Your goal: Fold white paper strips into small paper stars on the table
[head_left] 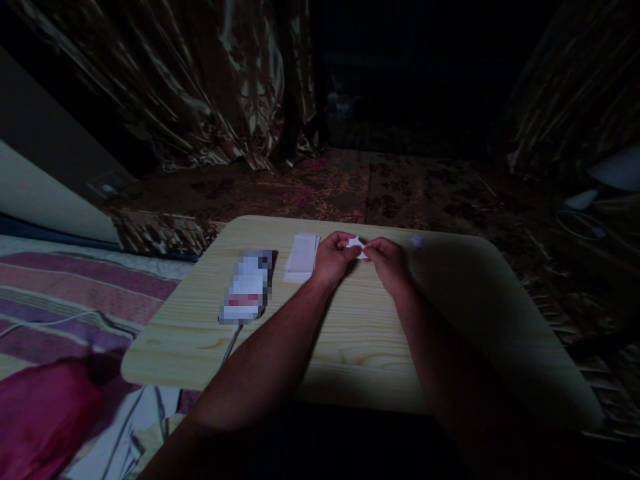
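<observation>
A small white folded piece of paper (358,247) is pinched between both my hands above the far middle of a light wooden table (350,333). My left hand (333,257) is closed, holding the paper's left side. My right hand (387,261) is closed on its right side. Both forearms stretch across the table from the near edge. A small stack of white paper sheets (302,257) lies flat just left of my left hand.
A phone (247,288) with a cable lies on the table's left part. A tiny white paper bit (417,241) sits at the far right. Striped bedding (65,293) is on the left, patterned curtains (210,87) and carpet behind. The room is dark.
</observation>
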Action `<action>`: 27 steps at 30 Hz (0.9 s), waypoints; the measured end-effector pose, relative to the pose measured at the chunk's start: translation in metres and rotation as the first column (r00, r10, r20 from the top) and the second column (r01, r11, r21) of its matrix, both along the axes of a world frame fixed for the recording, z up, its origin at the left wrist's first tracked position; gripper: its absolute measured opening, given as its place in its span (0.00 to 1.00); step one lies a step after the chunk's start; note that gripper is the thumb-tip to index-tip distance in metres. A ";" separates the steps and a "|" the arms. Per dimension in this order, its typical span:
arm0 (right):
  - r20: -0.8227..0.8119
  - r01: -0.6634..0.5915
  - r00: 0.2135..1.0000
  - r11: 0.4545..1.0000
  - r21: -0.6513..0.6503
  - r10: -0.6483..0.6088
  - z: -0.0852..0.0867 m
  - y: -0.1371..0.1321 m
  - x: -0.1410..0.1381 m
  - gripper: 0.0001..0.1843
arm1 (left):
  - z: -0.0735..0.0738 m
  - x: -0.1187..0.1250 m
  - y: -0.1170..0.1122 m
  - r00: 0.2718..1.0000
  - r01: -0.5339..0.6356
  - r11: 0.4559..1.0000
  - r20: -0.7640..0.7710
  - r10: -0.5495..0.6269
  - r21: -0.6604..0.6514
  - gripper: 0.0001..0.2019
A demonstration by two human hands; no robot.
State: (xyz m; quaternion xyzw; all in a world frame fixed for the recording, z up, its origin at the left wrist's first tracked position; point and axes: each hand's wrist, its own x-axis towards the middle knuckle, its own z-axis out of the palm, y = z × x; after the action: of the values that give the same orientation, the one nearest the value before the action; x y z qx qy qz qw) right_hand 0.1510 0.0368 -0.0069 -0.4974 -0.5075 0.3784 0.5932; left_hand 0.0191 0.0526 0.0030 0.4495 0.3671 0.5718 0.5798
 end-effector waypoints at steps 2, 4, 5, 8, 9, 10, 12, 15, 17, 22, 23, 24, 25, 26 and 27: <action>0.008 0.002 1.000 1.000 -0.004 -0.002 -0.001 0.000 0.000 0.06 | -0.001 -0.001 0.000 1.000 0.012 1.000 -0.019 -0.011 0.012 0.17; 0.027 0.014 1.000 1.000 -0.003 -0.014 0.000 0.000 0.001 0.06 | -0.001 -0.001 0.000 0.999 0.020 1.000 -0.028 -0.019 0.021 0.17; 0.037 0.020 0.999 1.000 0.001 -0.020 0.000 0.000 0.002 0.06 | -0.001 -0.001 0.000 0.999 0.022 1.000 -0.030 -0.022 0.022 0.17; 0.056 0.031 0.998 0.999 0.010 -0.032 0.000 0.000 0.002 0.06 | 0.000 0.000 0.000 0.999 0.024 1.000 -0.026 -0.024 0.020 0.18; 0.056 0.037 0.998 0.999 0.008 -0.037 0.000 0.000 0.002 0.06 | 0.000 0.000 0.000 0.999 0.024 1.000 -0.024 -0.023 0.020 0.18; 0.056 0.042 0.998 0.999 0.003 -0.042 -0.001 0.001 0.002 0.07 | 0.001 0.000 0.000 1.000 0.022 1.000 -0.023 -0.022 0.021 0.18; 0.059 0.048 0.997 0.999 -0.007 -0.047 -0.002 0.001 0.001 0.08 | 0.001 -0.001 0.000 0.999 0.020 1.000 -0.027 -0.019 0.019 0.19; 0.070 0.047 0.996 0.999 -0.007 -0.046 -0.002 0.001 0.000 0.08 | 0.001 -0.002 0.000 0.999 0.025 1.000 -0.048 -0.025 0.001 0.19; 0.079 0.051 0.996 0.999 0.011 -0.052 -0.001 0.000 0.001 0.08 | 0.000 -0.002 0.000 0.998 0.030 1.000 -0.056 -0.030 -0.004 0.19; 0.086 0.057 0.995 0.998 0.012 -0.058 0.003 -0.002 0.001 0.07 | -0.002 -0.001 0.001 0.998 0.045 0.999 -0.039 -0.045 0.004 0.19; 0.084 0.057 0.995 0.998 0.004 -0.058 0.004 -0.002 0.000 0.07 | -0.001 -0.001 0.001 0.998 0.044 0.999 -0.036 -0.044 0.003 0.19; 0.084 0.057 0.995 0.998 -0.002 -0.056 0.004 -0.002 0.000 0.08 | -0.001 -0.001 0.001 0.999 0.041 0.999 -0.035 -0.041 0.000 0.19; 0.086 0.055 0.995 0.998 -0.007 -0.054 0.005 -0.002 0.000 0.08 | 0.000 -0.001 0.001 0.999 0.039 0.999 -0.034 -0.039 -0.002 0.19; 0.088 0.053 0.995 0.999 -0.011 -0.052 0.005 -0.002 0.000 0.08 | 0.000 -0.001 0.000 0.999 0.036 0.999 -0.035 -0.036 -0.004 0.19; 0.088 0.048 0.995 0.999 -0.014 -0.046 0.006 -0.002 -0.001 0.09 | 0.001 -0.001 0.000 0.999 0.036 0.999 -0.037 -0.036 -0.003 0.18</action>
State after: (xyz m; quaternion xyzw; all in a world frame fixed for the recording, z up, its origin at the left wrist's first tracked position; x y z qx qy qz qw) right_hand 0.1505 0.0346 -0.0014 -0.5302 -0.5182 0.3461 0.5749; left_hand 0.0178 0.0530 0.0036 0.4661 0.3703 0.5522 0.5836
